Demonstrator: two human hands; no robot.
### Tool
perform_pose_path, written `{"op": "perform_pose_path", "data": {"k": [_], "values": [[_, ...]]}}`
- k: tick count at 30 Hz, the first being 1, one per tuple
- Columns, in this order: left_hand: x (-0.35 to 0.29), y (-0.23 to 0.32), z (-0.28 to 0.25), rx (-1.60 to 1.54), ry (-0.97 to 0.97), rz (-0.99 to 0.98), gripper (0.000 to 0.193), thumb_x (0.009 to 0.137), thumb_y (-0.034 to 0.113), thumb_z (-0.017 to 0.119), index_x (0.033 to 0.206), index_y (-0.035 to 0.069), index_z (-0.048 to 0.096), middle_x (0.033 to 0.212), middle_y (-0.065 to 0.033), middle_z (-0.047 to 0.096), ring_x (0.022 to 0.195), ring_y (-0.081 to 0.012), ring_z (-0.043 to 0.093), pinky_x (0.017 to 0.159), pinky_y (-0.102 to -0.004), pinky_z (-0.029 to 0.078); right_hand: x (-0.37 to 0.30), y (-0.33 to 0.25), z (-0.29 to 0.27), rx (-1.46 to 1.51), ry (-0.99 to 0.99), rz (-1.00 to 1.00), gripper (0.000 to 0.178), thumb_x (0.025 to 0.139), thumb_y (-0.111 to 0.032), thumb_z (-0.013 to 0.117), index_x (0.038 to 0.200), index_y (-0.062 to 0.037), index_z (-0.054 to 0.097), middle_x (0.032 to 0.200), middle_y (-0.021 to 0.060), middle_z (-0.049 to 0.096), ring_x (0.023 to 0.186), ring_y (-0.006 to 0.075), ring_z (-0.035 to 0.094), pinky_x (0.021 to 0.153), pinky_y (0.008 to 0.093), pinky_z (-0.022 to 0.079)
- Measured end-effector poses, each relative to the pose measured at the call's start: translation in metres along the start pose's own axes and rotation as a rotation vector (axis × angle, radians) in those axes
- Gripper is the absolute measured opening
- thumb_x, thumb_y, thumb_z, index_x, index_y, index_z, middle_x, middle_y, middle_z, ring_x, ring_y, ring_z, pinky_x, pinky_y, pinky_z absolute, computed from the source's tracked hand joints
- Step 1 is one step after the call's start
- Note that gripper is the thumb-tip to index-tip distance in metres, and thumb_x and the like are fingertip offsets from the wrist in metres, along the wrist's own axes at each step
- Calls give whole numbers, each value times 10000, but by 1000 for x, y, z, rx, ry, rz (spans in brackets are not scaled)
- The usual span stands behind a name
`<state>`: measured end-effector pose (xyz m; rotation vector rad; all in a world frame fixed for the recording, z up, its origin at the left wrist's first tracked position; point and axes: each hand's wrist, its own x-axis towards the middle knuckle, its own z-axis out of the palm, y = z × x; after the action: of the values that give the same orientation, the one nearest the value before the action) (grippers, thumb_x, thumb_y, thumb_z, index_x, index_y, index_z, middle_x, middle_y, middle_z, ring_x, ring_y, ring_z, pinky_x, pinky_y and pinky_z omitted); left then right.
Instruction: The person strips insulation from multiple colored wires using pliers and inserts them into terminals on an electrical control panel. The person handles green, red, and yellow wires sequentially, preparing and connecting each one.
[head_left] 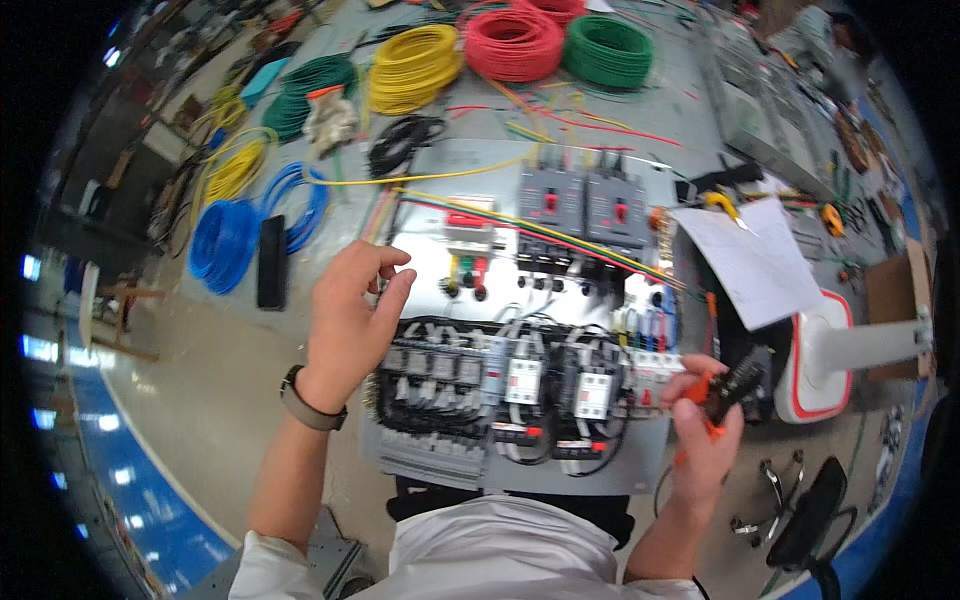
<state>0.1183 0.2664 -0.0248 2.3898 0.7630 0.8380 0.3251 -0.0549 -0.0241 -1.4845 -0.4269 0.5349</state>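
Note:
A metal mounting panel [470, 290] lies in front of me, fitted with electrical parts. Over its left edge hovers my left hand [350, 305], its fingers loosely bent and the thumb apart, with nothing visible in its grip. At the panel's right edge my right hand [702, 430] is closed round orange-handled wire strippers [718, 400], whose dark jaws are blurred and point up to the right. Two dark grey circuit breakers [551, 200] sit near the top, and white-fronted contactors [523, 381] are lower down. Yellow, green and red wires [540, 232] run slantwise across the panel.
Yellow [415, 70], red [513, 45] and green [608, 52] wire coils lie at the back. Blue coils [222, 245] and a black oblong object [271, 263] are at left. Right of the panel are white paper [750, 260] and a red-edged white stand [820, 355].

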Motion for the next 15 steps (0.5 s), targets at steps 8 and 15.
{"op": "perform_pose_path", "data": {"k": [8, 15], "values": [[70, 61, 75, -11, -286, 378, 188, 911, 81, 780, 1081, 22, 724, 1030, -142, 658, 1007, -362, 651, 856, -437, 535, -4, 2, -6, 59, -2, -26, 173, 985, -22, 697, 1143, -2, 629, 1076, 81, 720, 977, 140, 654, 919, 318, 529], [83, 60, 110, 130, -352, 386, 172, 912, 87, 769, 1059, 37, 694, 1082, -143, 635, 1041, -371, 642, 884, -462, 538, -3, 11, -15, 2, -102, -73, 209, 986, -27, 723, 1175, 11, 646, 1106, 79, 736, 975, 118, 660, 922, 299, 540]]}}
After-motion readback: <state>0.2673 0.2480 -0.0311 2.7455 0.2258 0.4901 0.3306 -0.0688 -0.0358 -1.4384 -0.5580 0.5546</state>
